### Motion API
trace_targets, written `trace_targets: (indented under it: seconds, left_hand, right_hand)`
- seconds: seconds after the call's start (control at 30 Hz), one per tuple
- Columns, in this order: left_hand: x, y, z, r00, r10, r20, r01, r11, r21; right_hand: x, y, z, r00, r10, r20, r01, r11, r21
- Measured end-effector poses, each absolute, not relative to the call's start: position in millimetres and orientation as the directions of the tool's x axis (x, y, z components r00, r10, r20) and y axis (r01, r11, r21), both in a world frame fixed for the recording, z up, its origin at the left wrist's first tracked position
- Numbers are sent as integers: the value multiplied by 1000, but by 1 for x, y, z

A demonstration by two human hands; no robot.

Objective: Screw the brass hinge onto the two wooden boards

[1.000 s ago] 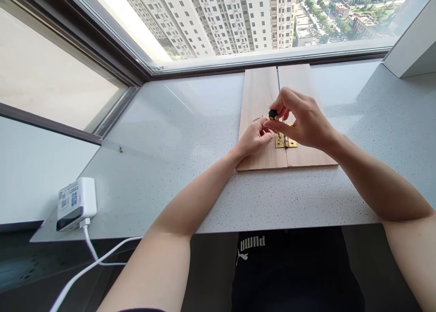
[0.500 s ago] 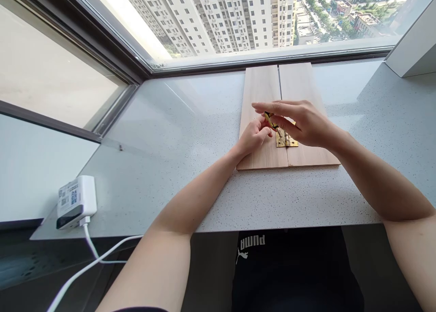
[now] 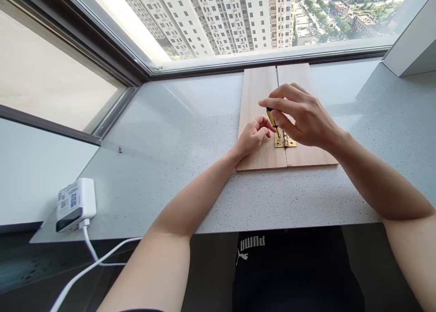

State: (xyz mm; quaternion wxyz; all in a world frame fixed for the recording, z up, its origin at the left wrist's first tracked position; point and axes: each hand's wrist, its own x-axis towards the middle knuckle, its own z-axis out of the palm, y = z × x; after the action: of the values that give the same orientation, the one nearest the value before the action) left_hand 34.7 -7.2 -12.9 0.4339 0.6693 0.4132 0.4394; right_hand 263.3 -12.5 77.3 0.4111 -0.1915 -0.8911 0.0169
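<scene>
By the right hand (image 3: 297,114) a screwdriver (image 3: 271,117) is being pinched; whether anything is being gripped by the curled left hand (image 3: 254,136) cannot be told. A hinge (image 3: 285,141) across two boards (image 3: 258,88) is apparently being fastened; steady pressure is being called for next.

The right hand (image 3: 301,116) partly hides the screwdriver (image 3: 271,117) and gold hinge (image 3: 279,143); the view's edge crops the white cable (image 3: 79,275).
</scene>
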Motion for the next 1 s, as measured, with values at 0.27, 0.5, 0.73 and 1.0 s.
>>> trace_targets:
  seconds: [0.27, 0.5, 0.73, 1.0]
  left_hand:
    - [31, -5, -18, 276, 926, 259, 190, -317, 929]
    - [35, -6, -15, 271, 938, 216, 153, -264, 952]
    - [36, -8, -13, 265, 939, 219, 165, -267, 949]
    - [36, -9, -7, 280, 931, 232, 186, -290, 939]
  right_hand:
    - [259, -24, 90, -644, 463, 608, 185, 866, -464]
    - [260, -16, 79, -498, 576, 648, 364, 817, -447]
    - [264, -6, 71, -582, 447, 679, 252, 893, -372]
    - [268, -13, 79, -745, 300, 596, 98, 933, -347]
